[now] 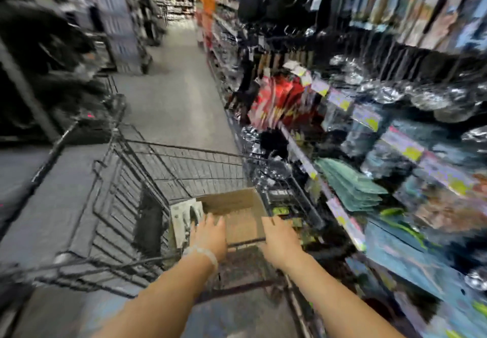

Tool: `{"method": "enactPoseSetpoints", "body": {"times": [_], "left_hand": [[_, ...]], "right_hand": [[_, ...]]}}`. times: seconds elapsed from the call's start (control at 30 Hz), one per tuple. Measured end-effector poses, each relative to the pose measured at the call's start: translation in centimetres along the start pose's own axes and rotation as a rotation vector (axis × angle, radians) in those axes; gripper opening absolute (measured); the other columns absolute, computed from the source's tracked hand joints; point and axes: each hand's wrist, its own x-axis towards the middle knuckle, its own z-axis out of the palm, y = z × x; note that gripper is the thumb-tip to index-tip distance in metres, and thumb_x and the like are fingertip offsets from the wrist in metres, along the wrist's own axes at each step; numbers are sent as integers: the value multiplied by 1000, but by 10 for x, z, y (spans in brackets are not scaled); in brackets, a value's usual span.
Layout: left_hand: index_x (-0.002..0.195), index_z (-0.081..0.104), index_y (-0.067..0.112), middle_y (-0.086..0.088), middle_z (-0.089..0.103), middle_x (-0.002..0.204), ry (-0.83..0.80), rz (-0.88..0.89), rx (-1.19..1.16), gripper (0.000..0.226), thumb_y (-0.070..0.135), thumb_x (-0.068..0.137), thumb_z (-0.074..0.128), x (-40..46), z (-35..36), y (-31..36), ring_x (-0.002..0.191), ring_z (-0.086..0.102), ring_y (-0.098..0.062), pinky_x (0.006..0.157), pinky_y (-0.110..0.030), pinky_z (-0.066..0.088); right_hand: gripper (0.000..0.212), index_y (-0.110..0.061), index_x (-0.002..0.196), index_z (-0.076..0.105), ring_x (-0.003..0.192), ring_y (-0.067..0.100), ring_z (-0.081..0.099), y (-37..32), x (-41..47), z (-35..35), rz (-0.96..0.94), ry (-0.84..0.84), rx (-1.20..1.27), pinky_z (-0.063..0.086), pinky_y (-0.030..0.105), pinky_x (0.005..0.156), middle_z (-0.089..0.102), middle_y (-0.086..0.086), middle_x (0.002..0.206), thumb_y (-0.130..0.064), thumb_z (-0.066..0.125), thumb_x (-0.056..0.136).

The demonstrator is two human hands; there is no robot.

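The left hand (pixel 208 235) and right hand (pixel 282 242) lay straight-fingered on the cardboard box (pixel 237 206) in the cart (pixel 158 169), where an even push would best have kept it off the shelf (pixel 303 153).

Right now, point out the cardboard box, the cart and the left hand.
cardboard box (pixel 238 223): head view, brown inside face.
cart (pixel 184 149): head view, front top rim.
left hand (pixel 209 236): head view, back of the hand.
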Motion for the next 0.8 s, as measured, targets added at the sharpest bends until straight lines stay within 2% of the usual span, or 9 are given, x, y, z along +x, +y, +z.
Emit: {"method": "enactPoseSetpoints", "body": {"times": [0.07,0.13,0.3,0.43,0.57,0.63,0.8], "left_hand": [[147,22,14,-12,26,152,8,-50,14,58,21,93,44,32,2,-37,141,24,-31,115,-46,24],[145,25,15,-11,32,148,-16,-101,-16,58,28,92,47,58,6,-70,138,29,-31,112,-44,29],[146,24,22,-8,31,149,-83,-240,-141,66,36,88,52,105,19,-134,138,28,-29,112,-44,31],[136,36,22,-8,43,135,-136,-279,-216,61,37,81,58,126,30,-154,126,40,-29,104,-42,39],[140,33,21,-7,38,140,-210,-293,-290,64,32,83,59,145,55,-163,132,34,-27,108,-43,36],[139,32,20,-7,36,141,-251,-304,-322,63,32,84,60,154,67,-165,134,31,-27,110,-43,34],[138,33,23,-5,38,141,-286,-392,-411,62,31,83,61,181,97,-173,133,33,-26,110,-41,35]], "right_hand": [[67,-14,146,22,134,33,32,-25,42,7,-26,-60,-23,32,41,108,30,12,147,-23,56,89],[65,-15,146,22,135,33,32,-48,81,15,-44,-89,-44,32,42,108,30,11,148,-24,55,91],[58,-15,144,25,134,31,33,-95,158,40,-56,-188,-5,34,45,108,33,9,147,-20,52,92],[56,-15,139,30,130,31,37,-116,195,64,-63,-276,1,33,42,107,37,10,142,-20,57,90],[63,-15,142,29,133,29,34,-122,229,97,-33,-363,12,30,41,111,36,9,144,-7,57,86],[64,-14,142,29,134,31,33,-123,249,118,-7,-429,54,29,42,113,35,11,145,-10,59,86],[63,-18,126,43,114,27,55,-125,307,184,111,-487,366,49,43,96,55,6,123,-27,75,72]]}}
